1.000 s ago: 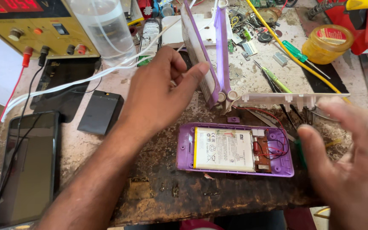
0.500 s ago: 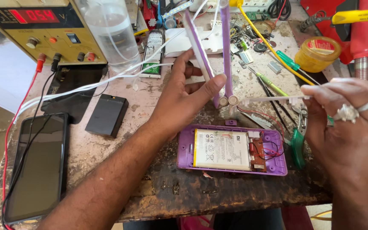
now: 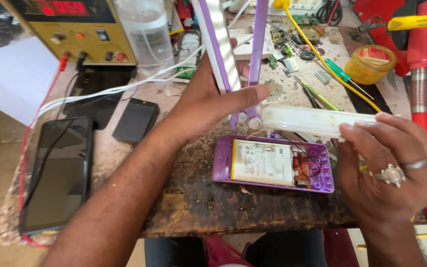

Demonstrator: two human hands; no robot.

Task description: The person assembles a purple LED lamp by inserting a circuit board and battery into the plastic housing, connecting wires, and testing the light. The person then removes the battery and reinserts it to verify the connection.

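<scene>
Both hands have closed in on the folding lamp since the earlier frame, and the camera now sits nearer; the left hand [image 3: 208, 101] grasps the two upright purple arms [image 3: 223, 49], thumb laid flat across them just above the hinge, the other fingers hidden behind; those arms run up out of the top edge, so their upper ends are cut off; the right hand [image 3: 386, 168] pinches the far end of the clear white lamp bar [image 3: 312, 121], fingers curled over it and covering its tip; that bar lies nearly level, its long axis running from the hinge by the left thumb out to the right fingers; directly below both hands, on the worn counter [image 3: 193, 198], rests the open purple base [image 3: 273, 165], long side crosswise, with a flat battery and wiring too small to make out; left of the left forearm lie a dark phone [image 3: 60, 173] and a small black slab [image 3: 135, 120]; beyond the left fingers stands a yellow power supply [image 3: 75, 29], cropped at the top.
</scene>
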